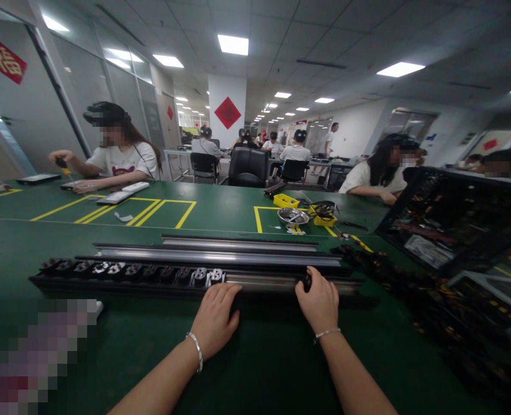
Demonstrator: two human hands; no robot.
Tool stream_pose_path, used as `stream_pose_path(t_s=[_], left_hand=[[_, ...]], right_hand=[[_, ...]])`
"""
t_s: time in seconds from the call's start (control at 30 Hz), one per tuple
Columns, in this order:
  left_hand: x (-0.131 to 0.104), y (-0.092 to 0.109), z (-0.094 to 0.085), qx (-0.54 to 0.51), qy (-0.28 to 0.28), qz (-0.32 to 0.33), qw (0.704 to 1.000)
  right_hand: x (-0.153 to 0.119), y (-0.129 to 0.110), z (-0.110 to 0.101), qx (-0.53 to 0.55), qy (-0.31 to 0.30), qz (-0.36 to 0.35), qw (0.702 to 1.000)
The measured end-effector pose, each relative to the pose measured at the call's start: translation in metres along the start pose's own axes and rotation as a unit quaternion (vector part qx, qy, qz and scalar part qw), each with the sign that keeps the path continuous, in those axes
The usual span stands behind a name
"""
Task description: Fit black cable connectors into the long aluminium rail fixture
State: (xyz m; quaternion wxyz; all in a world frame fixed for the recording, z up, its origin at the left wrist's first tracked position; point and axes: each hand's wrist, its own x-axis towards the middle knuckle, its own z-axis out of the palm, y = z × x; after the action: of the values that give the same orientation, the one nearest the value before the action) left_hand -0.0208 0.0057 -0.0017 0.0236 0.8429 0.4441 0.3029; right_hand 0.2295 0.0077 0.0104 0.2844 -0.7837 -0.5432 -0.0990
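In front of me a long black metal rail (pixel 268 282) lies crosswise on the green table. A row of socket modules (pixel 133 271), mostly black with some white or shiny faces, sits in its left part. My left hand (pixel 215 316) rests with its fingers stretched over the rail's near edge, just right of the last module; its thumb is apart. Farther right, my right hand (pixel 319 298) pinches a small black socket module (pixel 307 281) at the rail, mostly hidden by the fingers. Two more long rails (pixel 220 255) lie behind, parallel to the first.
Many loose black parts (pixel 411 282) are heaped at right, beside a metal box (pixel 497 297) and an open black case (pixel 458 219). Farther back stand a metal bowl (pixel 293 217) and yellow trays (pixel 286 200). Co-workers sit across the table, left and right. A blurred-out object lies at lower left.
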Motion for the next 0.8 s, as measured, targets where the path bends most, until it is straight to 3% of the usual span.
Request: stream_pose_path(t_s=[0.8], left_hand=[[0.0,0.001,-0.002,0.002,-0.002,0.004,1.0]], right_hand=[[0.002,0.011,-0.001,0.032,0.01,0.023,0.999]])
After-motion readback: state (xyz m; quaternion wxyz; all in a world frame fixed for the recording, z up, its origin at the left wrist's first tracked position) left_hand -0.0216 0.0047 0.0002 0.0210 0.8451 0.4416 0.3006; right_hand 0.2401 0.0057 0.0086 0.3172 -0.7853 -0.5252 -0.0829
